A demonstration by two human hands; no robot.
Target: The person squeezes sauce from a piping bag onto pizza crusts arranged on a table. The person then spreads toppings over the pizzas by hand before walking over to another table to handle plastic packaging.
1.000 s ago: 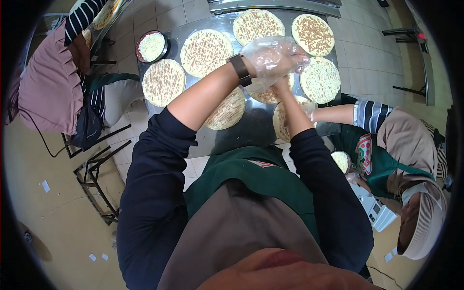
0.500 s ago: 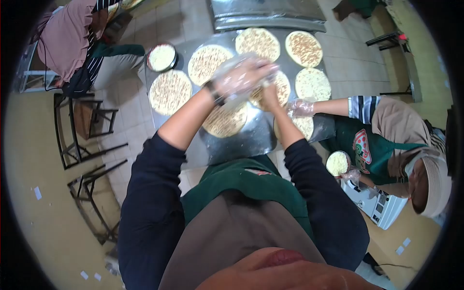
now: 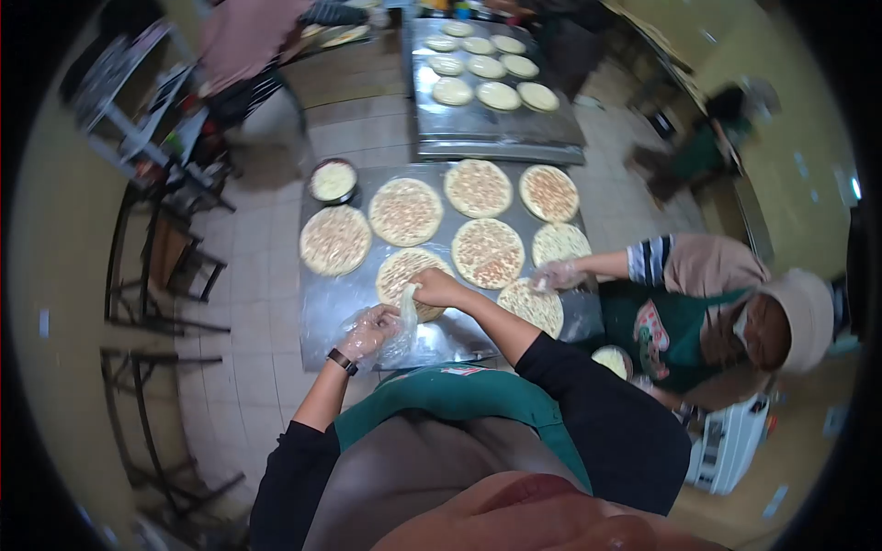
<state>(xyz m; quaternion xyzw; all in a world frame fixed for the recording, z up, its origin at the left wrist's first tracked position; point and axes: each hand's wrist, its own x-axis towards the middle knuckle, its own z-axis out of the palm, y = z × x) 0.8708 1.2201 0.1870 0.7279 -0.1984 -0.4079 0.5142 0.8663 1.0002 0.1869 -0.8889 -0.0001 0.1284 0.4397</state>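
My right hand (image 3: 439, 287), bare, is closed in a pinch on the whitish, twisted end of a thin clear plastic piece (image 3: 409, 308). Whether this is a bag or a glove I cannot tell. My left hand (image 3: 370, 331), in a clear plastic glove with a dark watch at the wrist, curls its fingers against the lower part of the plastic. Both hands are at the near edge of a round topped pizza base (image 3: 404, 271), which the right hand partly covers. Beside it lies another topped pizza base (image 3: 488, 253).
More topped bases, like this pizza (image 3: 335, 241), lie on the metal table (image 3: 322, 308). A bowl of pale shreds (image 3: 333, 181) stands at its far left corner. At right, a co-worker's gloved hand (image 3: 559, 274) touches a pizza. Plain bases (image 3: 487, 66) cover a second table behind.
Both my hands have moved back toward me and to the left, from over the middle pizza to the near left one. The view has tilted up, showing the second table.
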